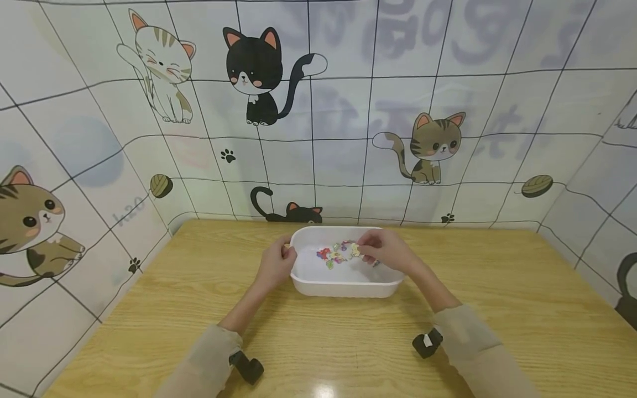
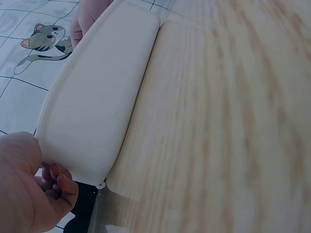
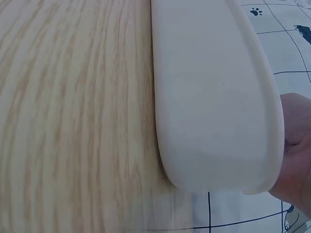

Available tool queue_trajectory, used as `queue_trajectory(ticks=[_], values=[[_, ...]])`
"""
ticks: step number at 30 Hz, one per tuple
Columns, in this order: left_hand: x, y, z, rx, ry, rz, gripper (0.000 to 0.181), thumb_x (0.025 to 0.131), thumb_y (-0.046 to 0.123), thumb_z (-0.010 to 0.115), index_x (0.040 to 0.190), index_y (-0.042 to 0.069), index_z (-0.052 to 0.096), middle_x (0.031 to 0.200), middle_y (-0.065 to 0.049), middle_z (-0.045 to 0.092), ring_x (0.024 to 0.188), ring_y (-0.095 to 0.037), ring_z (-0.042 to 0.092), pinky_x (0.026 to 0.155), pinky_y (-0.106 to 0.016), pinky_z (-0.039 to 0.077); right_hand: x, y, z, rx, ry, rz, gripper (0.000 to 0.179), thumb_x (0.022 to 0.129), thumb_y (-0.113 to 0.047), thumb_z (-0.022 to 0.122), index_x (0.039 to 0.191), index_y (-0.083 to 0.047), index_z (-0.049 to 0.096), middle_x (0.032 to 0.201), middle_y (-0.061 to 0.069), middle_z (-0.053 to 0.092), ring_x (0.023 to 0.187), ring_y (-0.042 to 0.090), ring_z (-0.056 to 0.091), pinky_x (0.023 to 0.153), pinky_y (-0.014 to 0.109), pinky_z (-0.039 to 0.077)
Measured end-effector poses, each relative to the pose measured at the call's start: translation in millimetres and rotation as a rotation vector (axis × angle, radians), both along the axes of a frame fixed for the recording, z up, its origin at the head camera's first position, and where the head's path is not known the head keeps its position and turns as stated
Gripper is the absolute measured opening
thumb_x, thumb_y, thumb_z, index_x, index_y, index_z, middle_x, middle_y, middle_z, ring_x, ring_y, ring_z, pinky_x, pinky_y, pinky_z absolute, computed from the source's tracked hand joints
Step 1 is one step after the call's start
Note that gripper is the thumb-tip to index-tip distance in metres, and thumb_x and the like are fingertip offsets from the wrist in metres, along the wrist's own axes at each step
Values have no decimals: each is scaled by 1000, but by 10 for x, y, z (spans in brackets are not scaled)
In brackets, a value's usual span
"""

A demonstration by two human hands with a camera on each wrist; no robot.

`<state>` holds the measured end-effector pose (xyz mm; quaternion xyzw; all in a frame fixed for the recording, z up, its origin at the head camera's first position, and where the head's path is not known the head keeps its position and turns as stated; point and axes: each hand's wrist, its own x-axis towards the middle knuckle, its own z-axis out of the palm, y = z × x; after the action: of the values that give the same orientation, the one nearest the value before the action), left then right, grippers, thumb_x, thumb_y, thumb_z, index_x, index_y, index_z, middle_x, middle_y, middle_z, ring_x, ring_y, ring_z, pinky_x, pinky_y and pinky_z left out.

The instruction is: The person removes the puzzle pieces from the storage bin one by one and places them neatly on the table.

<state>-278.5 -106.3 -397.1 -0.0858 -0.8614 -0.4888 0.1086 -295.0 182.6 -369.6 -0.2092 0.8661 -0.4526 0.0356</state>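
Note:
A white plastic tub with rounded corners stands on the wooden table, with several small colourful pieces scattered on its floor. My left hand grips the tub's left rim. In the left wrist view, that hand has its thumb at the rim and its fingers curled below. Over the tub's right part, my right hand pinches a small pale yellow piece at its fingertips. A darker little piece lies below this hand. The tub's wall hides most of the right hand in the right wrist view.
The wood-grain table reaches forward to a white cloth backdrop printed with grid lines and cartoon cats. More of this cloth rises at both sides. Black straps with small mounts sit on both sleeves.

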Motion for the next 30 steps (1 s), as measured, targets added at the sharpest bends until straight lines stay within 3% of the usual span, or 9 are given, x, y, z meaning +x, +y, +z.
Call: queue_trajectory(ticks=[5,11,20,25,30], values=[[7,-17,-16,1,0,3,36,95,4,54,127,-9,61,70,-4,50,62,-16,45,55,-26,39,23,106,18,-58,-2,-11,19,97,-6,65,109,9,64,96,22,69,80,31,69,75,45,58],[0,-16,-16,8,16,-4,35,94,4,54,125,-9,61,72,-5,53,63,-16,47,56,-26,40,20,288,92,-112,-18,-56,23,98,-8,64,111,11,63,97,26,68,85,40,69,77,42,58],[-14,-7,-26,5,9,1,35,94,4,53,126,-8,61,70,-4,50,61,-15,46,55,-26,39,34,616,190,-117,-4,-146,27,100,-11,63,112,12,61,97,23,67,82,23,68,73,29,58],[-13,-5,-21,8,9,2,35,95,5,53,126,-9,61,70,-4,49,61,-16,45,55,-26,39,40,767,244,-99,3,-192,31,100,-14,62,115,13,60,99,22,67,83,21,68,74,28,58],[-5,-4,-16,11,-7,0,36,96,6,53,128,-8,61,70,-3,49,61,-15,45,54,-26,38,-3,927,203,-86,-22,-228,32,101,-13,61,118,14,58,99,19,68,82,13,68,78,33,59]])
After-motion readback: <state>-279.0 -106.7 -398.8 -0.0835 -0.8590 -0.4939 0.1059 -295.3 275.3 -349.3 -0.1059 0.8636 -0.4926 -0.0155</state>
